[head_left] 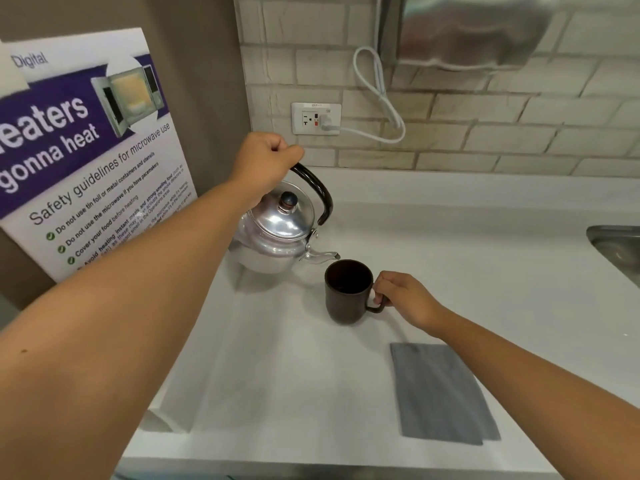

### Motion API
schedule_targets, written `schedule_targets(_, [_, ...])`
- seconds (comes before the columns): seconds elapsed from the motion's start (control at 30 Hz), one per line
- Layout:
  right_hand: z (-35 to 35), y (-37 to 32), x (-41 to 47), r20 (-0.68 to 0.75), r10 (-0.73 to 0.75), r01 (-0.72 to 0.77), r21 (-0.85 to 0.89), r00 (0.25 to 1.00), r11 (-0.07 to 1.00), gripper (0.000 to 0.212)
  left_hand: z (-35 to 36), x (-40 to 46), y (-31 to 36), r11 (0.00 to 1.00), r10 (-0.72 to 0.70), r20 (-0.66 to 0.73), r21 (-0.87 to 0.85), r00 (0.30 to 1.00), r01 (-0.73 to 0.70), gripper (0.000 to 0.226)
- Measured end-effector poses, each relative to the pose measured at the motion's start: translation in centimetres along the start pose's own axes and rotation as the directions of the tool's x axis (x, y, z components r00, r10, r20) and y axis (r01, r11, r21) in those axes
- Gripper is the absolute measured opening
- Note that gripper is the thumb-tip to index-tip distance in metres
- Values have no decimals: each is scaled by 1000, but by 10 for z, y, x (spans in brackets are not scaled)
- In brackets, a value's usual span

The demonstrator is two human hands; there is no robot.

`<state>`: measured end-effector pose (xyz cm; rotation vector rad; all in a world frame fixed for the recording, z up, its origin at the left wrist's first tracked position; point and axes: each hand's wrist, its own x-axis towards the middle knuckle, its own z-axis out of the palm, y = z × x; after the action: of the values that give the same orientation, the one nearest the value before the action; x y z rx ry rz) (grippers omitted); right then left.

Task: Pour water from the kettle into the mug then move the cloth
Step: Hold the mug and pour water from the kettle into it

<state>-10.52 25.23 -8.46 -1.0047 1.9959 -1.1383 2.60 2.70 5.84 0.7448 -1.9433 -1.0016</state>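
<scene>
A shiny metal kettle (273,237) with a black arched handle hangs tilted to the right over the white counter, its spout just above the rim of a dark brown mug (346,292). My left hand (265,164) is closed on the top of the kettle's handle. The mug stands upright on the counter, and my right hand (403,299) pinches its handle on the right side. No stream of water is visible. A folded grey cloth (440,393) lies flat on the counter to the front right of the mug, partly under my right forearm.
A microwave safety poster (86,150) hangs on the left wall. A wall socket (316,118) with a white plug and looped cable sits on the brick backsplash. A steel sink edge (616,251) shows at far right. A metal dispenser (467,29) hangs above.
</scene>
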Motion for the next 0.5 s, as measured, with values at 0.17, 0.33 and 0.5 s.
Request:
schedule_targets(0.17, [-2, 2, 1, 22, -5, 5, -5, 1000, 1000, 28, 8, -7, 7, 995, 15, 55, 93, 998, -20, 29])
schedule_targets(0.33, [-4, 5, 2, 35, -3, 4, -11, 999, 1000, 25, 14, -7, 16, 984, 76, 94, 156, 993, -90, 22])
schedule_targets(0.5, [-5, 5, 1, 55, 5, -6, 11, 998, 1000, 23, 17, -6, 21, 971, 100, 117, 204, 988, -122, 20])
